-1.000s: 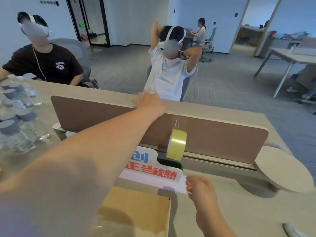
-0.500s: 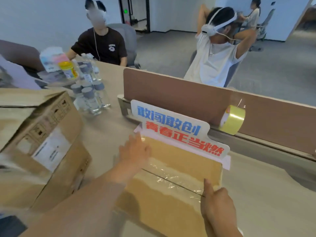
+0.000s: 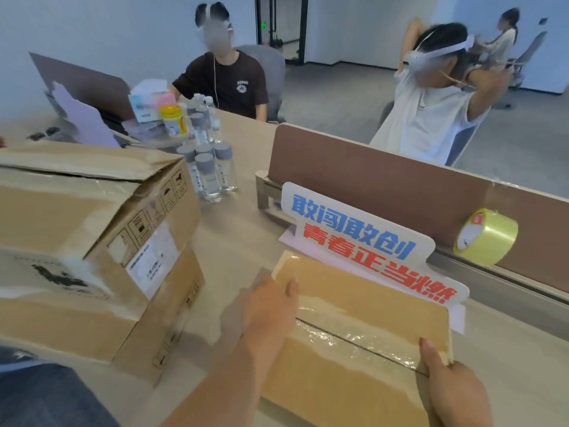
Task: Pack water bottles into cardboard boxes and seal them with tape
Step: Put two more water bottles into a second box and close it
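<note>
Brown cardboard box, shut flat, lies on the pale wooden desk at about 5 o'clock in the head view. A strip of clear shiny tape runs along its centre seam from end to end. The left hand lies palm down on the box's 9 o'clock end with the thumb stretched out on the top face. Its fingers are blurred at the edge, and it presses rather than clasps. The right hand grasps the 3 o'clock end: its thumb lies on top beside the tape's end, and the other fingers go down the side out of sight.

Just beyond the box's far edge stands a white cut-out sign with blue and red characters. Behind the sign runs a brown desk divider panel, and a roll of yellowish clear packing tape rests against it at 3 o'clock of the view. Clear plastic water bottles with grey caps stand clustered on the desk at 11 o'clock, apart from the box. A larger, worn cardboard carton with a white label sits at 9 o'clock. Two seated people wearing white headsets are across the desk, at 12 and 1 o'clock.
</note>
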